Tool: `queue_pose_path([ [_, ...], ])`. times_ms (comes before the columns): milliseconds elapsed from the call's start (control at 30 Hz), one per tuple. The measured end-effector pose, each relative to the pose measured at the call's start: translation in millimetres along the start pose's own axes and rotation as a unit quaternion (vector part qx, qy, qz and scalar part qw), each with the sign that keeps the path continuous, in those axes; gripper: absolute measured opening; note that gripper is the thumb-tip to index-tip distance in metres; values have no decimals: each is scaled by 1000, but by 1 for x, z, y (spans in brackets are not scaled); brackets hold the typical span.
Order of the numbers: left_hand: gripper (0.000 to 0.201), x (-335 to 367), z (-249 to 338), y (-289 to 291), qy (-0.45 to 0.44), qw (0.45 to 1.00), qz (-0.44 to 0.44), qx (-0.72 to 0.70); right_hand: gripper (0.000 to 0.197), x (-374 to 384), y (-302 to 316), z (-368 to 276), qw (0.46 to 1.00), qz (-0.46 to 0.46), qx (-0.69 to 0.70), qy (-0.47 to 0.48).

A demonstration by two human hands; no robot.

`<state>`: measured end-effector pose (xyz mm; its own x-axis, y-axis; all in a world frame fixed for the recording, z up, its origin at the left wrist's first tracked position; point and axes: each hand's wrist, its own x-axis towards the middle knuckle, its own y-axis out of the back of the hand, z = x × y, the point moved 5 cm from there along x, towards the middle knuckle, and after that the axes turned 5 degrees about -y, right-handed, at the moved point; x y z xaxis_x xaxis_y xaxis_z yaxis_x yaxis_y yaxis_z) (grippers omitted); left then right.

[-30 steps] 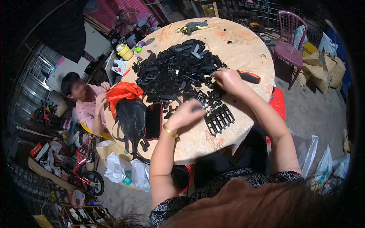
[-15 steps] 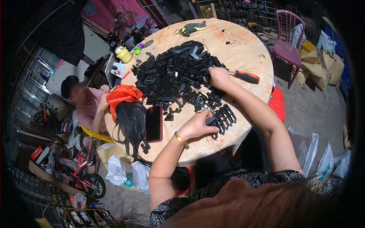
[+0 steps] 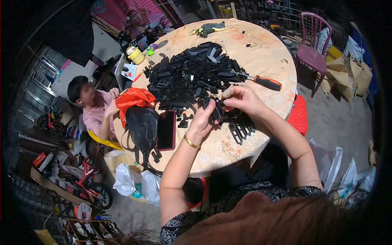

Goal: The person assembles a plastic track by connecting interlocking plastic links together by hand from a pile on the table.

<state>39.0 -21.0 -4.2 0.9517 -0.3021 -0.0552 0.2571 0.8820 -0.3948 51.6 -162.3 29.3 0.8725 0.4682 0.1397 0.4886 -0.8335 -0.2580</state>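
Note:
A heap of black plastic parts [image 3: 183, 75] covers the middle of the round table. At its near edge my left hand [image 3: 201, 121] is closed around a black plastic part [image 3: 215, 111], thumb on top. My right hand [image 3: 246, 101] is beside that part, thumb and fingers drawn together; what lies between its fingertips is too small to make out. Just below my right hand, several black slotted parts [image 3: 241, 131] lie lined up in a row. A screwdriver [image 3: 267, 82] with an orange and black handle rests at the heap's right side.
On the table's left are a phone [image 3: 165, 130], a black mesh bag [image 3: 141, 126] and a red plastic bag [image 3: 134, 102]. A person in pink [image 3: 96, 106] sits there. A yellow container [image 3: 136, 56] stands at the far left edge. A purple chair [image 3: 312, 55] and a red stool [image 3: 299, 116] are at right.
My left hand has lifted the black part from beside the row up toward the heap. My right hand has come back from the heap to meet it.

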Motion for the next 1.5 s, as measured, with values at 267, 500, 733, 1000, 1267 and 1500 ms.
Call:
queue_pose_path([
  [267, 35, -3, 1, -4, -17, 998, 32, 43, 15, -10, -3, -1, 986, 51, -135, 79],
  [500, 28, -5, 2, -10, -63, 996, 35, 46, 14, -27, -20, -21, 894, 134, -368, 219],
  [733, 25, -8, 3, -12, -113, 985, 60, 117, 17, -34, -35, -25, 867, 118, -409, 258],
  [1000, 23, -18, 20, -21, -245, 890, 132, 362, 14, -37, -32, -14, 800, 54, -542, 252],
  [1267, 22, -20, 12, -22, -276, 878, 167, 354, 12, -49, -40, -3, 767, 8, -597, 235],
  [1500, 17, -5, 8, -4, -190, 959, 172, 119, 22, -36, -21, -11, 783, 28, -590, 196],
])
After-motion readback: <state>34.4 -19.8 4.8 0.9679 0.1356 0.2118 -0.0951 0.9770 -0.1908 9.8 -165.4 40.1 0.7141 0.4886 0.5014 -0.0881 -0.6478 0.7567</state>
